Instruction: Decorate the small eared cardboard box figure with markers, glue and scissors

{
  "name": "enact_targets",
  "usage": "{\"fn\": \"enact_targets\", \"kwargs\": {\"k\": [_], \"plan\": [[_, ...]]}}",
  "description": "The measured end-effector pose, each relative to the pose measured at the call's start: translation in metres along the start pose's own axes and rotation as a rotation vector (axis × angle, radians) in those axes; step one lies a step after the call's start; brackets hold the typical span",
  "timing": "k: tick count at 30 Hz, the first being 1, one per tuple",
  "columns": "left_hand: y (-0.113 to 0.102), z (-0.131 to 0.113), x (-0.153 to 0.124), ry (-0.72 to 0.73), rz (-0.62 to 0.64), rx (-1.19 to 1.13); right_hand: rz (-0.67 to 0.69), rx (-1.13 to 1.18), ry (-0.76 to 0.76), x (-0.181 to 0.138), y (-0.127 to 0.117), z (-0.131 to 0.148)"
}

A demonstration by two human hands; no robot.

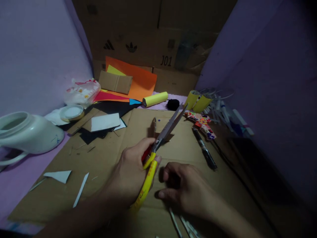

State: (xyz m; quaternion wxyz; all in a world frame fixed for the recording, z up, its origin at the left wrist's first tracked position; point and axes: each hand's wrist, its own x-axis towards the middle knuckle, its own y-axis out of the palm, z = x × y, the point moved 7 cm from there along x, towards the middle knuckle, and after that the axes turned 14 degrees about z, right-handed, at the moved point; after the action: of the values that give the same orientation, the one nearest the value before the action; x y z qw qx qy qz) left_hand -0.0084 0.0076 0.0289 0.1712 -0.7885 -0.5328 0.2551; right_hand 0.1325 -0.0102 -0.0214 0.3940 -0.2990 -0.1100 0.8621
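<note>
My left hand is closed around a pair of scissors with yellow handles and a bit of red near the pivot. The metal blades point up and away, slightly parted. Behind the blades is a small folded cardboard piece; whether my left fingers touch it I cannot tell. Just right of the handles, my right hand has curled fingers and the thumb apart, with nothing visible between them. Thin white strips lie below my right hand. All this is over a large cardboard sheet.
A white jug lies on its side at left. White scraps rest near it. Toward the back are orange paper, a yellow roll and black yarn. A patterned glue gun and black marker lie at right.
</note>
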Motion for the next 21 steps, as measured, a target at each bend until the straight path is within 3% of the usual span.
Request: {"fn": "enact_targets", "kwargs": {"k": [2, 5, 8, 10, 14, 18, 21], "plan": [[-0.002, -0.001, -0.001, 0.015, -0.024, 0.026, 0.055, 0.310, -0.031, 0.002, -0.004, -0.005], [-0.003, -0.003, -0.003, 0.058, -0.059, 0.081, 0.163, 0.860, -0.224, 0.006, -0.007, -0.002], [0.000, -0.002, -0.005, 0.118, -0.124, 0.078, 0.375, 1.358, -0.438, 0.009, -0.003, 0.008], [0.002, 0.000, -0.006, 0.157, -0.187, 0.067, 0.486, 1.565, -0.473, 0.012, 0.002, 0.010], [0.011, -0.001, -0.005, 0.309, -0.200, 0.075, 0.600, 1.734, -0.553, 0.019, 0.008, 0.011], [0.011, -0.003, -0.004, 0.355, -0.201, 0.151, 0.614, 1.697, -0.615, 0.020, 0.011, 0.010], [0.012, -0.011, -0.007, 0.467, -0.152, 0.223, 0.584, 1.653, -0.632, 0.021, 0.009, 0.008]]}}
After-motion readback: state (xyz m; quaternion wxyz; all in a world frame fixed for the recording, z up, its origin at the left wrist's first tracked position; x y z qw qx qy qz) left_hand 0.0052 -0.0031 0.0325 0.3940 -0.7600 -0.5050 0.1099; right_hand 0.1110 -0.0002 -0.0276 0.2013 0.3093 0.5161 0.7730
